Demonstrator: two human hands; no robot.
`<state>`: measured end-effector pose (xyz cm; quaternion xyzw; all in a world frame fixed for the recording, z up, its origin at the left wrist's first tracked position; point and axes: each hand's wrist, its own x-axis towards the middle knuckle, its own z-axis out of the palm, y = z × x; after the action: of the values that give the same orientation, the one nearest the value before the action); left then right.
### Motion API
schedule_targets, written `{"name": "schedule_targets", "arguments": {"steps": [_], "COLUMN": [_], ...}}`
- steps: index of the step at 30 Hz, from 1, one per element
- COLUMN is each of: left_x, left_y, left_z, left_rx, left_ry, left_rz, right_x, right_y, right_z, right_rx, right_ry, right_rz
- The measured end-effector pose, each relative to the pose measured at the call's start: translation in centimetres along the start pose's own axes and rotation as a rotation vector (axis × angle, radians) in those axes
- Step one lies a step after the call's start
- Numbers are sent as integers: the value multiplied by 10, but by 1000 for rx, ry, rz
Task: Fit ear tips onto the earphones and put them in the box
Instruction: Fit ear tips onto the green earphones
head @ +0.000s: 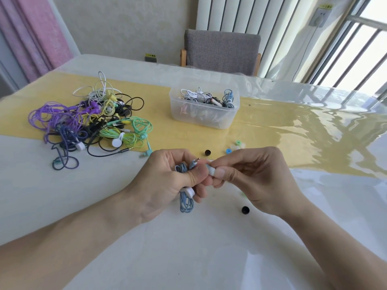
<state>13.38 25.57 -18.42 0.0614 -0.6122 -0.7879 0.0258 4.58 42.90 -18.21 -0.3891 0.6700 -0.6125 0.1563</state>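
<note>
My left hand grips a bundled light-blue earphone; its cable loops hang below my fist, the jack plug pokes up above my thumb, and a white earbud shows under the fingers. My right hand pinches a white ear tip between thumb and fingers, right against my left fingertips. A clear plastic box with several coiled earphones inside stands beyond my hands. Loose ear tips lie about: black ones, a blue one, a green one.
A tangled pile of purple, yellow, green, black and white earphones lies at the left on the yellow runner. The table wears a glossy clear cover. A grey chair stands at the far edge, a barred window on the right.
</note>
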Motion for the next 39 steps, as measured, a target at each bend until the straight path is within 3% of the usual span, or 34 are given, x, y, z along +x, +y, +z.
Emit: {"name": "schedule_targets", "arguments": {"steps": [8, 11, 14, 19, 30, 39], "left_x": [7, 8, 8, 10, 10, 11], "left_y": [-5, -7, -5, -1, 10, 6], "left_z": [4, 4, 3, 4, -2, 0], "left_rx": [-19, -88, -173, -254, -437, -335], "left_ry": [-19, -8, -7, -27, -93, -76], "left_rz": [24, -17, -68, -98, -304, -265], "right_x": [6, 14, 24, 34, 39, 35], "right_y": [-11, -5, 15, 28, 28, 18], "right_z": [-16, -39, -57, -56, -48, -47], "right_rx": [-251, -357, -674, -874, -885, -743], "right_ry": [0, 178, 335, 221, 230, 355], "right_rz": [-23, 14, 69, 186, 249, 140]}}
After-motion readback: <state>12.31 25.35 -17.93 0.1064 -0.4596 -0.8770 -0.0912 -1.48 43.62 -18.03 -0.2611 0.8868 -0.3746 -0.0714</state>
